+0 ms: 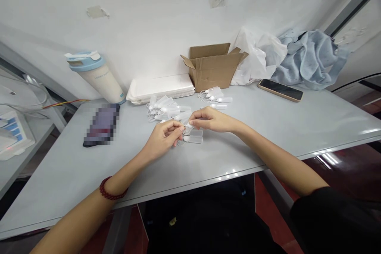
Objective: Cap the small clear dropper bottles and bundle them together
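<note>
Above the middle of the table, my right hand [214, 120] is closed in a pinch on the white cap of a small clear plastic bottle [189, 125]. My left hand [162, 139] meets it from the left, its thumb and fingertips pinched together beside the cap; whatever lies between them is too small to make out. Just below the fingers, another clear bottle [194, 139] with a white cap and a thin cord lies on its side. Behind my hands is a pile of similar corded bottles [166, 107], partly covered by the fingers.
More small bottles [216, 94] lie before an open cardboard box [212, 71]. A stack of white sheets [162, 87] and a tumbler [98, 77] stand along the wall. Rightward are a phone [280, 89], a white plastic bag [256, 55] and blue cloth [312, 59]. A blurred-out dark item [102, 125] lies left.
</note>
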{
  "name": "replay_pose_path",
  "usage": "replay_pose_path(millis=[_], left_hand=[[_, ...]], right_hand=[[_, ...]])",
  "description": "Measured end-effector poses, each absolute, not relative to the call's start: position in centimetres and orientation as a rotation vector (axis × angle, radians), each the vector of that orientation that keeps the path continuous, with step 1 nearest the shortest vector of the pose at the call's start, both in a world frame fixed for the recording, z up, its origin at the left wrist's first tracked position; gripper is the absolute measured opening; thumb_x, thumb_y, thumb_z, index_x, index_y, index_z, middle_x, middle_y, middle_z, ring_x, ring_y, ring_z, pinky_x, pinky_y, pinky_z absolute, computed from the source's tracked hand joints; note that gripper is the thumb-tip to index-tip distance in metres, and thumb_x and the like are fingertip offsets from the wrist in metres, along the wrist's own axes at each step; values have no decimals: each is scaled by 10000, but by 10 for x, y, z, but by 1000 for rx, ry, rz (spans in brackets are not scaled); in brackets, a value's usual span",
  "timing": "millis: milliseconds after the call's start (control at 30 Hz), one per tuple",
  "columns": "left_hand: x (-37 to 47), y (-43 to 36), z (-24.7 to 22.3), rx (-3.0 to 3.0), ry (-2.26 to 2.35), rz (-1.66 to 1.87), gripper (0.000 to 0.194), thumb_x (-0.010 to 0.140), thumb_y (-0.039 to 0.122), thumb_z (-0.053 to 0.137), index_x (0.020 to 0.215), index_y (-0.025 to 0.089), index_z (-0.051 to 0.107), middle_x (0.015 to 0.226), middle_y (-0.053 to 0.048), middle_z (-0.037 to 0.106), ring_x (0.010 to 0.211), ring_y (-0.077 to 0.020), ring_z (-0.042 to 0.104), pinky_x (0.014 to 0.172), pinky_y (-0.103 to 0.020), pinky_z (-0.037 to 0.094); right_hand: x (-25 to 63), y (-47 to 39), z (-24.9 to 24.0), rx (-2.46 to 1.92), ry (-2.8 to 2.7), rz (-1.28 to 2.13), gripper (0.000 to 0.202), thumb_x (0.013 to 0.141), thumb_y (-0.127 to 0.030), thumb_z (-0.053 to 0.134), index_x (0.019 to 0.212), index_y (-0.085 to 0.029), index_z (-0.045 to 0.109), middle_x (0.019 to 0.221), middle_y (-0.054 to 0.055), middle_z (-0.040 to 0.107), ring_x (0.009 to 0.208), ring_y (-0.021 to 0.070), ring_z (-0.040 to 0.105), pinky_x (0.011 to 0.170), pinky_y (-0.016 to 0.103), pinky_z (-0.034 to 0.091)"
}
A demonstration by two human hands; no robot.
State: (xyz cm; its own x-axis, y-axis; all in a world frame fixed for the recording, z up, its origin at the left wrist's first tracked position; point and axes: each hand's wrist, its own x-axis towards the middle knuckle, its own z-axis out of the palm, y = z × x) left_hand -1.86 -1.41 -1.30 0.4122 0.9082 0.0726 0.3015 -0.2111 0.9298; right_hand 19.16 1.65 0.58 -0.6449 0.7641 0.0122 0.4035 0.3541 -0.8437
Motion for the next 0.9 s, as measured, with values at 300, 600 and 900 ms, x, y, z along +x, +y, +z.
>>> replay_pose_path(millis=[300, 600, 900], left_hand=[[-23, -11, -9, 1704, 1186, 1007, 198, 829, 321, 613, 727, 155, 646, 564, 20, 583, 435, -83, 495, 446, -212, 411], [-20, -16, -13, 1678, 1186, 1009, 185, 821, 295, 606, 712, 148, 637, 564, 20, 582, 423, -76, 484, 434, -206, 404], [-20, -17, -17, 1660, 1189, 1029, 177, 829, 277, 597, 720, 143, 630, 558, 25, 579, 416, -67, 480, 426, -189, 400]], right_hand=[[197, 19, 11, -1031, -2159, 1164, 389, 864, -475, 558, 868, -100, 661, 679, 6, 549, 583, 91, 405, 557, 242, 301], [192, 21, -2, -1022, -2171, 1042, 323, 892, -385, 515, 880, -94, 654, 630, -24, 466, 579, 92, 368, 573, 251, 284], [190, 20, -4, -984, -2167, 1014, 298, 895, -361, 520, 871, -96, 653, 587, -46, 427, 561, 85, 348, 566, 247, 263]])
